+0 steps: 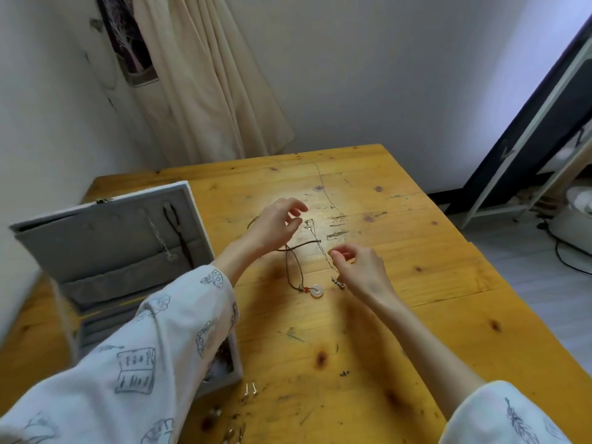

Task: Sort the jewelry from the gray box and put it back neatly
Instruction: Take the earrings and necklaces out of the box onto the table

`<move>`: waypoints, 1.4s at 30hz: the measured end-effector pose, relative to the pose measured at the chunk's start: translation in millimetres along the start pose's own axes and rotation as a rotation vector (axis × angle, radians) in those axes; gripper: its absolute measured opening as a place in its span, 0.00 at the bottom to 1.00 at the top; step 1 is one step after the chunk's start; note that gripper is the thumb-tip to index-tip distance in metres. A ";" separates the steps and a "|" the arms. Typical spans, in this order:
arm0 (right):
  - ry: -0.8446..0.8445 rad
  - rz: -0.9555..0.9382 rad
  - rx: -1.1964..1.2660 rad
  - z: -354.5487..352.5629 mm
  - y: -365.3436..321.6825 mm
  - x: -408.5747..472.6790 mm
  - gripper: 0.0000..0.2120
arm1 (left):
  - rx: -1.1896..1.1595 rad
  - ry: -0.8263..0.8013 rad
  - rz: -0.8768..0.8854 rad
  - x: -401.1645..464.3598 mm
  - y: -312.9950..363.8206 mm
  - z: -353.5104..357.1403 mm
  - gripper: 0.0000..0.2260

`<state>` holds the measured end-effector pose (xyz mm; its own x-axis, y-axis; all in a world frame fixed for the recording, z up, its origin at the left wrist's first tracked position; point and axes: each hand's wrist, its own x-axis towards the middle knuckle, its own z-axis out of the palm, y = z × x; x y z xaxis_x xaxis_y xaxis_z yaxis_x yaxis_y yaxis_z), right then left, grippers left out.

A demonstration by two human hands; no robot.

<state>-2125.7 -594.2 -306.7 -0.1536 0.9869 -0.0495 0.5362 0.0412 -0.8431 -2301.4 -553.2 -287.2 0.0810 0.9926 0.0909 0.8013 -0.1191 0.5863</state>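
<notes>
both hands work mid-table: right hand (358, 267) pinches a thin silver chain (320, 248) between thumb and forefinger, while left hand (275, 225) hovers over the chain's far end, fingers loosely curled, whether touching it i cannot tell. just left lies a brown cord necklace (293, 267) with a white ring pendant (316, 290). gray box (105, 251) stands open by the table's (416, 315) left edge, two pieces hanging inside its lid.

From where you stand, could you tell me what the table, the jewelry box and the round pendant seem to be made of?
Table: wood, yellowish, visible knots and grain, scuffed finish. Jewelry box: gray, matte, soft-looking lining, probably velvet or felt. Round pendant: pale, smooth ring, perhaps jade or glass; it hangs on a dark brown cord.
</notes>
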 end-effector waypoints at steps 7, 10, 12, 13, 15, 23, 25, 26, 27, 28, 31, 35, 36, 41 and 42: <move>-0.070 -0.114 0.028 24.2 -57.9 -17.2 0.09 | -0.129 0.100 -0.080 -93.1 7.5 -48.7 0.09; -0.133 -0.184 0.011 44.7 -85.8 -24.3 0.09 | -0.162 0.178 -0.163 -128.2 -8.1 -68.4 0.09; -0.172 -0.259 -0.015 60.8 -104.5 -25.9 0.10 | -0.178 0.255 -0.218 -147.4 -24.3 -80.7 0.08; -0.179 -0.291 -0.024 67.9 -111.1 -25.4 0.09 | -0.182 0.298 -0.248 -155.1 -32.2 -84.1 0.08; -0.188 -0.356 -0.044 87.3 -126.0 -22.6 0.09 | -0.155 0.397 -0.303 -173.1 -50.9 -90.9 0.09; -0.100 -0.333 -0.162 161.0 -162.0 -1.1 0.12 | 0.408 0.465 -0.273 -205.6 -98.5 -96.6 0.18; -0.041 -0.308 -0.211 170.5 -163.0 0.5 0.12 | 0.500 0.442 -0.276 -207.5 -99.9 -89.2 0.18; -0.027 -0.301 -0.235 173.8 -163.7 1.2 0.12 | 0.512 0.448 -0.274 -207.7 -100.7 -86.0 0.18; -0.023 -0.292 -0.255 176.4 -164.8 2.3 0.12 | 0.510 0.460 -0.271 -207.6 -101.8 -84.2 0.18; -0.026 -0.284 -0.273 178.1 -166.6 3.3 0.11 | 0.504 0.474 -0.264 -207.1 -102.9 -83.9 0.17; -0.015 -0.267 -0.303 177.9 -172.3 3.9 0.11 | 0.488 0.503 -0.238 -205.6 -105.6 -88.7 0.15; 0.049 -0.314 -0.084 167.9 -180.7 -4.6 0.08 | 0.372 0.485 -0.267 -206.8 -106.6 -94.5 0.14; 0.037 -0.320 -0.004 163.4 -185.5 -5.3 0.07 | 0.328 0.477 -0.281 -206.3 -106.2 -96.0 0.14; -0.095 -0.210 0.399 139.7 -214.9 -1.1 0.06 | 0.092 0.435 -0.325 -201.2 -95.7 -110.4 0.15; -0.134 -0.198 0.467 134.7 -219.1 -1.5 0.07 | 0.014 0.434 -0.331 -200.4 -91.7 -114.7 0.15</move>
<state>-2354.7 -625.7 -194.0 -0.3361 0.9372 0.0930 0.0639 0.1212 -0.9906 -2459.1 -744.1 -266.8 -0.4263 0.8751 0.2289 0.7505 0.2009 0.6297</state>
